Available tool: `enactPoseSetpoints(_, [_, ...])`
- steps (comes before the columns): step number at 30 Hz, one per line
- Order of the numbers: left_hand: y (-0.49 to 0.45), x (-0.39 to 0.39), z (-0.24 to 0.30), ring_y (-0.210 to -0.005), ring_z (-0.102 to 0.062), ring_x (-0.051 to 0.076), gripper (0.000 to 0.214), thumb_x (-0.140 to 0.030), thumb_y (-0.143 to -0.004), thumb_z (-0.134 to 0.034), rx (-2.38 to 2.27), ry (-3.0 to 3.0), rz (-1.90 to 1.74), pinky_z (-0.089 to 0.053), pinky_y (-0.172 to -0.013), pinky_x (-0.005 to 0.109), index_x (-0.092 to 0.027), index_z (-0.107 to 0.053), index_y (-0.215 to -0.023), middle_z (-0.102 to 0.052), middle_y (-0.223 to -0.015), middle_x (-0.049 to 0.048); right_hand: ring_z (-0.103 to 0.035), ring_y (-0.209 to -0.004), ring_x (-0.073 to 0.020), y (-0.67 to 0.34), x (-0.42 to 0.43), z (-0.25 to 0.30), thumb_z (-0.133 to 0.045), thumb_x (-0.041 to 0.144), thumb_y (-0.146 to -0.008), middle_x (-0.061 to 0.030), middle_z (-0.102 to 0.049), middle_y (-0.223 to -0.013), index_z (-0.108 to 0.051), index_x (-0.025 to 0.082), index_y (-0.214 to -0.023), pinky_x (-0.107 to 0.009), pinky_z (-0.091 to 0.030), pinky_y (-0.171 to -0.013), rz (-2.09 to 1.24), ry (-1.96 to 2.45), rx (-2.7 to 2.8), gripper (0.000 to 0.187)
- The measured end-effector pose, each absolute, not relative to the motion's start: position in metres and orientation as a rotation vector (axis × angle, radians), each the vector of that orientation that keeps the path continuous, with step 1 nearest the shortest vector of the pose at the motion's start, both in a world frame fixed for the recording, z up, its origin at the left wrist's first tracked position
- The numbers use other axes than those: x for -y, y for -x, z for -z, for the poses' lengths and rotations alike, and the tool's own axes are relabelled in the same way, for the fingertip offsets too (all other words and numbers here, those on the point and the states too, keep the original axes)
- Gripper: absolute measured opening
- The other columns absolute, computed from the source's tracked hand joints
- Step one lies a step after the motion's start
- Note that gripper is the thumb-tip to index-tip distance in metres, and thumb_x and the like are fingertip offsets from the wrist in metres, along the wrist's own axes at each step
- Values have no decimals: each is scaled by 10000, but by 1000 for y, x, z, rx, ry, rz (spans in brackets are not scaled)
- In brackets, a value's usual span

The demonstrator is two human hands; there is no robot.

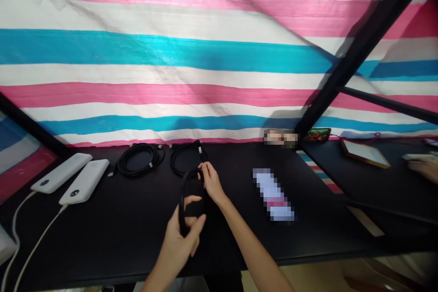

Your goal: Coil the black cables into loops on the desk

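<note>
A loop of black cable (182, 196) is held upright above the black table between my two hands. My left hand (179, 232) curls its fingers and thumb around the loop's lower near side. At its upper right, the fingers of my right hand (211, 181) are closed on the same cable. Just behind my right hand lies a coiled black cable (174, 159) with light connector ends. Left of that rests a thicker coiled black cable (122, 160), its pale plugs poking out.
Two white power banks (65, 171) with white leads lie at the left. A pixelated rectangular item (273, 194) is right of my hands. Striped sheeting (171, 54) hangs behind. On the neighbouring table are a lit phone (319, 134), a flat box (365, 153) and another person's hand (424, 166).
</note>
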State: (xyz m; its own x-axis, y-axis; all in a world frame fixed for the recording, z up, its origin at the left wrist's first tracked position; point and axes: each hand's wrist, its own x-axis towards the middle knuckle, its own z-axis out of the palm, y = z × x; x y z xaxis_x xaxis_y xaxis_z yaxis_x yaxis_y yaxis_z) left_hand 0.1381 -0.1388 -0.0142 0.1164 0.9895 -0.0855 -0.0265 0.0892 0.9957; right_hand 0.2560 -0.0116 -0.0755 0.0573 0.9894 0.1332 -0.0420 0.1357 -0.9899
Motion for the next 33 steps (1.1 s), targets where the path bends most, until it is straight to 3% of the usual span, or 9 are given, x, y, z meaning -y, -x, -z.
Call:
enactPoseSetpoints(5, [-108,112,3,-270,-328,76,385,-425,-843,-520,-1373,-1554,-1203,-260,-330,185,-170,-608,-1117,-365,-361,-90,-535,-574,-123,-261,5,75,-453,590,-830,14,-576,-624,-578,206,-835,-203,-400,-494,-1258,1049,1135,404])
enactPoseSetpoints(9, [-94,95,-6,-413,-501,95,215,-302,-804,-558,-1558,-2107,-1541,-397,-461,202,-209,-716,-917,-619,-559,-17,-564,-654,-118,-270,2,76,-463,564,-833,-19,-632,-717,-655,197,-879,-197,-417,-533,-1282,1085,1212,417])
enactPoseSetpoints(11, [-88,89,-12,-459,-534,103,188,-271,-786,-570,-1715,-2200,-1728,-412,-505,209,-217,-723,-880,-666,-628,-5,-568,-659,-116,-275,2,77,-516,527,-814,-31,-648,-779,-690,203,-895,-193,-416,-512,-1306,1100,1288,376])
enactPoseSetpoints(15, [-69,79,-24,-440,-481,119,182,-302,-784,-587,-2164,-2034,-1913,-361,-487,230,-205,-730,-839,-568,-492,-7,-569,-624,-110,-281,4,76,-611,397,-768,-49,-688,-881,-727,192,-745,-194,-415,-484,-1350,1050,1413,236])
enactPoseSetpoints(18, [-50,74,-28,-445,-453,136,184,-339,-745,-633,-2350,-1913,-2008,-317,-466,242,-202,-734,-812,-507,-446,-8,-548,-589,-99,-285,2,78,-634,299,-737,-39,-694,-825,-740,189,-713,-197,-438,-483,-1308,1034,1446,155])
enactPoseSetpoints(24, [-18,68,-34,-436,-417,127,92,-265,-689,-681,-2174,-2241,-2216,-312,-469,246,-241,-746,-750,-518,-431,-17,-552,-605,-119,-309,-11,85,-649,251,-681,-48,-661,-821,-745,191,-826,-178,-430,-390,-1158,1109,1240,184])
enactPoseSetpoints(27, [-20,65,-37,-450,-467,114,140,-187,-748,-626,-1984,-2596,-2055,-331,-480,228,-244,-747,-790,-613,-515,-9,-562,-672,-128,-316,-13,79,-613,308,-726,-43,-643,-865,-717,215,-940,-161,-428,-394,-1080,1138,1112,256])
enactPoseSetpoints(30, [-35,59,-29,-432,-471,102,232,-166,-804,-559,-1888,-2769,-1751,-297,-445,218,-299,-745,-848,-674,-601,-23,-586,-788,-147,-313,-6,63,-635,371,-743,-37,-632,-956,-647,267,-1101,-188,-478,-490,-1106,1055,1080,373])
enactPoseSetpoints(33, [-57,50,-15,-491,-548,120,208,-221,-810,-560,-1641,-2799,-1619,-311,-457,224,-308,-746,-848,-701,-654,-14,-532,-1104,-198,-306,5,47,-703,431,-705,-51,-586,-1180,-545,314,-1247,-307,-488,-827,-1268,792,1240,577])
